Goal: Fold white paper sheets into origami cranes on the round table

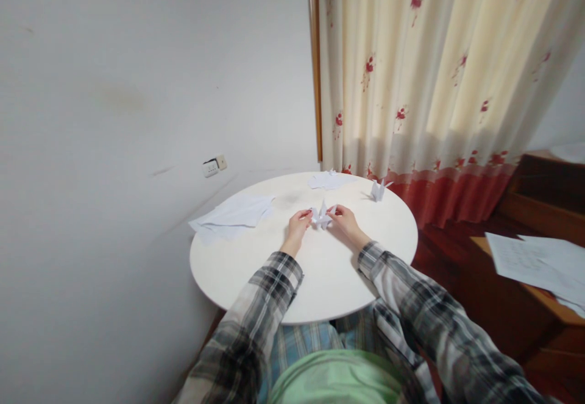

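Note:
A white folded paper crane is held between my two hands, just over the middle of the round white table. My left hand pinches its left end with thumb and fingertips. On the opposite side, the fingers of my right hand are closed on the right end. The crane's pointed middle part sticks up between the hands. Another paper crane stands on the table beyond my right hand, near the far right edge.
Sheets of white paper lie at the table's left. More paper is at the far edge. A wall socket is on the left wall, a flowered curtain behind. Papers lie on wooden furniture to the right.

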### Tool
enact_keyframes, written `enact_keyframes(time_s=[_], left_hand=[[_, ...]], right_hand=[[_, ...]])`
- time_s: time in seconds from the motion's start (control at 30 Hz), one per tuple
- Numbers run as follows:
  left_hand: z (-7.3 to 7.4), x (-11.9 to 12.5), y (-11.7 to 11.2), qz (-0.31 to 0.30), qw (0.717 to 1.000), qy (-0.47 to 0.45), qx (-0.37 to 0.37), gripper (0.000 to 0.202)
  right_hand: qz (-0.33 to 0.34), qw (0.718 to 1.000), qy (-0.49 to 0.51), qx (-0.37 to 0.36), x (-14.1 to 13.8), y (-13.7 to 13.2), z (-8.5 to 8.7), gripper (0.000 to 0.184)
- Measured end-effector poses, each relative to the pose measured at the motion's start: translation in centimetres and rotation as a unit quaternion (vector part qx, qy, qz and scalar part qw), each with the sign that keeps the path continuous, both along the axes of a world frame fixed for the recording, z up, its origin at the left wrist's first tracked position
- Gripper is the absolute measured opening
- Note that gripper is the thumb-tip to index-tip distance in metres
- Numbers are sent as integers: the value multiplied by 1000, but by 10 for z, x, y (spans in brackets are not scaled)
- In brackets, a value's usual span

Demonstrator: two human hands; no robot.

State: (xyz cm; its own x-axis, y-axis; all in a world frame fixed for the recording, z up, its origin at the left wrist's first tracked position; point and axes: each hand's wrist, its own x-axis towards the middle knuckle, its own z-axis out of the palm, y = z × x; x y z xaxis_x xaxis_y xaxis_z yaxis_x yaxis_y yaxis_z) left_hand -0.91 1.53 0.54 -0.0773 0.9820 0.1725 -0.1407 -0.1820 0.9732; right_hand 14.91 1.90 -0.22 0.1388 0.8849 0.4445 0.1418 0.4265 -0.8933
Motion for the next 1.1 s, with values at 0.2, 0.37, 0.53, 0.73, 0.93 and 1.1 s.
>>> enact_keyframes(time_s=[0.2, 0.37, 0.53, 0.73, 0.93, 1.1], left_hand=[[-2, -2, 3, 10, 1000, 12, 3, 24], [-7, -13, 13, 54, 997, 60, 10, 22], [-13, -38, 26, 128, 967, 217, 44, 21], [-20, -53, 35, 89, 949, 295, 67, 18], [-25, -54, 37, 70, 923, 364, 103, 21], [-26, -54, 38, 59, 900, 414, 127, 22]], right_hand=[[11, 1000, -5, -20, 2, 0, 1, 9], [-27, 992, -123, -4, 5, -1, -1, 8], [-149, 967, -201, 45, 34, 7, -8, 13], [-318, 929, -189, 32, 110, 11, -10, 13], [-492, 861, -129, 17, 146, 1, -1, 20], [-545, 831, -95, -63, 152, -1, -2, 21]])
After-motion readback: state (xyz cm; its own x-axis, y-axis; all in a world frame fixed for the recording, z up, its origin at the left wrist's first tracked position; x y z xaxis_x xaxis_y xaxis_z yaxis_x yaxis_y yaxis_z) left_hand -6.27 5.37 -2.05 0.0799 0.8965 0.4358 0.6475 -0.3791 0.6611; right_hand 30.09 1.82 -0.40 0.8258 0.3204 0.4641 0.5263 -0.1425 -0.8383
